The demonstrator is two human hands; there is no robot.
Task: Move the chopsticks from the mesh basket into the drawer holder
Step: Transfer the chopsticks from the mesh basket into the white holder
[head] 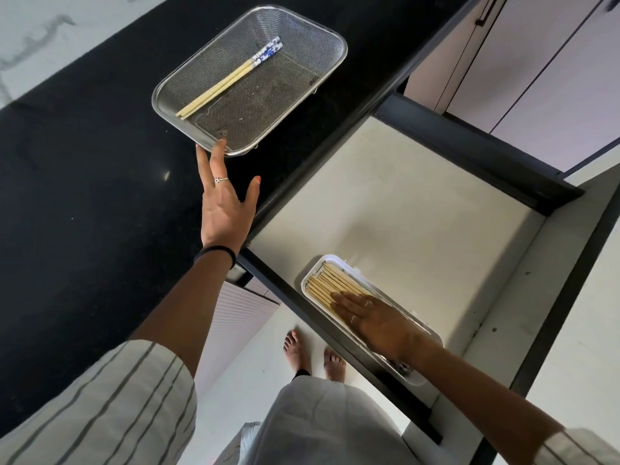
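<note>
A steel mesh basket [302, 38] stands on the black counter and holds one pair of chopsticks [231, 77] with blue-and-white patterned ends. My left hand [224, 203] reaches toward the basket with fingers spread, its fingertips touching the near rim. In the pulled-out drawer [402, 203] lies a white holder [339, 261] with several pale chopsticks [327, 281] side by side. My right hand [372, 318] lies flat, palm down, over those chopsticks and covers their near ends.
The black counter [84, 162] stretches to the left, with a white marbled wall behind it. The drawer has dark side rails and a pale floor. Lilac cabinet doors [536, 78] are at the upper right. My bare feet [313, 352] stand on the floor below.
</note>
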